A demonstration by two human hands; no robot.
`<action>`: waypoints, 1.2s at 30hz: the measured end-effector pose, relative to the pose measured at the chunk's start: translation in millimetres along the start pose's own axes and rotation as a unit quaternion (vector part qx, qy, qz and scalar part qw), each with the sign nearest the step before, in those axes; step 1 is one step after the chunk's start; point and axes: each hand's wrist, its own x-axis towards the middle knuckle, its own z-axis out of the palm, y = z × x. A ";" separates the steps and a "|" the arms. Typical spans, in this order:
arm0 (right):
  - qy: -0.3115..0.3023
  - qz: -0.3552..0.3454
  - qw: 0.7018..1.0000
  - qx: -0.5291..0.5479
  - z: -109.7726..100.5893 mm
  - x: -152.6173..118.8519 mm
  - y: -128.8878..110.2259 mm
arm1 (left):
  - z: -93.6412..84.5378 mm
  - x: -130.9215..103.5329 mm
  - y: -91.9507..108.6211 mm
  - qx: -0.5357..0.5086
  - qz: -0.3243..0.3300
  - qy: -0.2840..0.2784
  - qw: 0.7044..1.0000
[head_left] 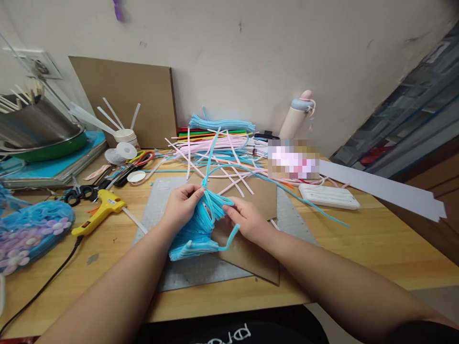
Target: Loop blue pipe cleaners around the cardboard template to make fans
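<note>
A blue pipe-cleaner piece (pixel 197 234), made of many fuzzy stems bent into loops, is held above the cutting mat. My left hand (pixel 183 203) pinches its gathered top, where long stems stick up and off to the right. On the right side of the piece, my right hand (pixel 244 217) has its fingers closed on a blue loop. One short stem end juts out below my right hand. Beneath the piece lie brown cardboard (pixel 251 260) and a grey cutting mat (pixel 172 282).
Pink and blue pipe cleaners (pixel 229 153) are piled at the back. At left are a yellow glue gun (pixel 98 212) with its cord, scissors (pixel 79 191) and a flowered blue piece (pixel 32 234). A bottle (pixel 296 117) and white box (pixel 329 197) stand right.
</note>
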 end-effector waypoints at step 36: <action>0.106 -0.025 0.992 -0.068 0.1 -2.7 -4.0 | 4.8 1.1 2.5 -0.069 -0.057 -0.005 0.996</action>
